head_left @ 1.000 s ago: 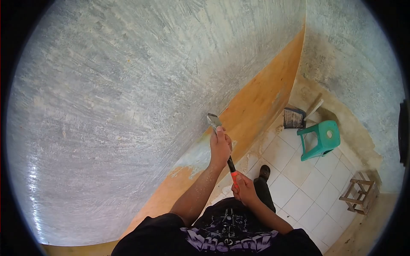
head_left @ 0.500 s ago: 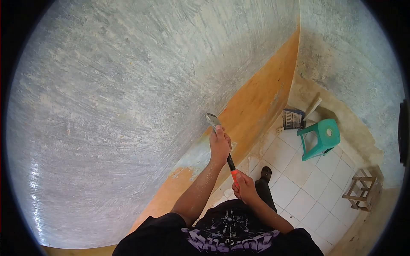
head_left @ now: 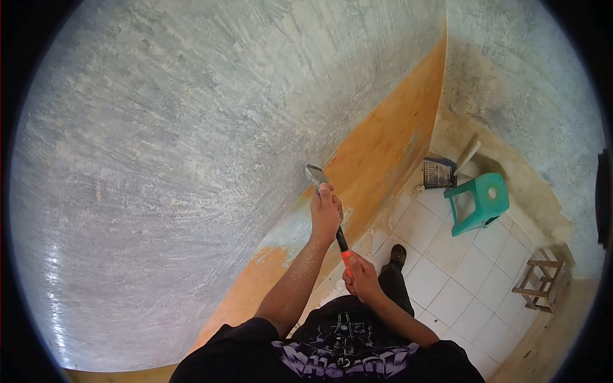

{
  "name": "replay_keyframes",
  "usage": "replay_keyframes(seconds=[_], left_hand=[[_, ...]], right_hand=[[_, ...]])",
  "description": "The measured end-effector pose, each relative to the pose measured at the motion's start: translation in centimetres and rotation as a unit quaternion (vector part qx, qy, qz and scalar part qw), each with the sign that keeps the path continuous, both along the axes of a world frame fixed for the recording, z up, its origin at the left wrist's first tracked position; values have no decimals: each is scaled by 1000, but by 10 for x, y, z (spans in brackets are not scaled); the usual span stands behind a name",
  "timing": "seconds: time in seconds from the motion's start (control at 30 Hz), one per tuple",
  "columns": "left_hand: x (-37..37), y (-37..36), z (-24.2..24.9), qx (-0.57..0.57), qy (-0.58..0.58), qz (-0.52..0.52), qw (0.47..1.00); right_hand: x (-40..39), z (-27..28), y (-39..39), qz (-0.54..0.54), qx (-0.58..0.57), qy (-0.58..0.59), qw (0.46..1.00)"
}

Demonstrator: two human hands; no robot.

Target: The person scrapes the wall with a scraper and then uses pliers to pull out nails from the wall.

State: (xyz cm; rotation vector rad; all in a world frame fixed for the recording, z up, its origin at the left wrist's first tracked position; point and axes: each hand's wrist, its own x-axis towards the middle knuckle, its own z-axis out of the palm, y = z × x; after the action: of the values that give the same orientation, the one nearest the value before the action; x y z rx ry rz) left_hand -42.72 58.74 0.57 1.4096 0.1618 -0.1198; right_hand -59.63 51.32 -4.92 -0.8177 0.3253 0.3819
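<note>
Both of my hands hold a long-handled scraper [head_left: 315,174] with a flat metal head and a black and orange-red handle. My left hand [head_left: 326,214] is wrapped around it just below the head, thumb lying along the shaft. Lower down, my right hand [head_left: 364,279] grips the orange-red end close to my black shirt. The blade is right at the grey, scraped wall [head_left: 191,172], by the upper edge of an orange painted band [head_left: 389,137]. Pale dust specks my left forearm.
On the white tiled floor [head_left: 456,268] to the right stand a green plastic stool [head_left: 490,191] and a small wooden stool [head_left: 540,281]. A dark slotted basket-like container [head_left: 439,173] sits near the corner, a pale stick beside it. My dark shoe [head_left: 398,255] is on the tiles.
The scraper head and both hands have shifted slightly up and left along the wall. The grip of both hands is the same.
</note>
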Motion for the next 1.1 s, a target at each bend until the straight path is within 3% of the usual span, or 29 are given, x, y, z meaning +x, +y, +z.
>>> replay_keyframes(seconds=[0.47,0.83,1.1], left_hand=[[27,-26,9,25,0,-41,999],[25,-27,15,8,34,-42,998],[30,-31,13,21,24,-54,998]], right_hand=[[27,3,-13,-25,22,-24,999],[26,5,-14,-23,-32,-19,999],[28,7,-16,-29,4,-5,1000]])
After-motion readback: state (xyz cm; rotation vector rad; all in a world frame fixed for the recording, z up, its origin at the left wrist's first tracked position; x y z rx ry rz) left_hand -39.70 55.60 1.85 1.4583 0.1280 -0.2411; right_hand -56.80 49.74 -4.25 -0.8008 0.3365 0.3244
